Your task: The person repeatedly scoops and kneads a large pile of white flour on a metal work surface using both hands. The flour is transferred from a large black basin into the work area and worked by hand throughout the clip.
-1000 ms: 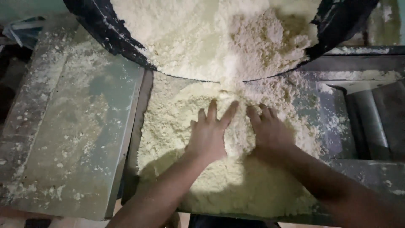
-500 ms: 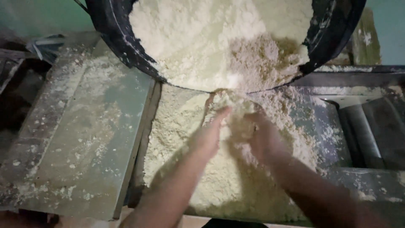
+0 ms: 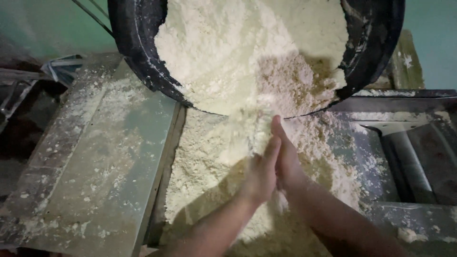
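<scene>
A large black tub (image 3: 131, 52) tilts over a metal trough (image 3: 164, 157) and is full of pale crumbly flour (image 3: 223, 52). More flour (image 3: 209, 157) lies heaped in the trough below it. My left hand (image 3: 261, 173) and my right hand (image 3: 287, 159) are pressed palm to palm just under the tub's rim. A blurred stream of flour (image 3: 254, 128) falls from above my fingertips. The palms are hidden, so what lies between them does not show.
A flour-dusted metal plate (image 3: 100, 162) slopes along the left of the trough. A metal roller (image 3: 414, 157) and machine housing sit at the right. A green wall (image 3: 43, 28) stands behind, and dark clutter fills the far left.
My hands rose from lying flat and spread on the heap, came together with a scoop of flour, and are now pressed side by side while flour falls. The view shifted closer.
</scene>
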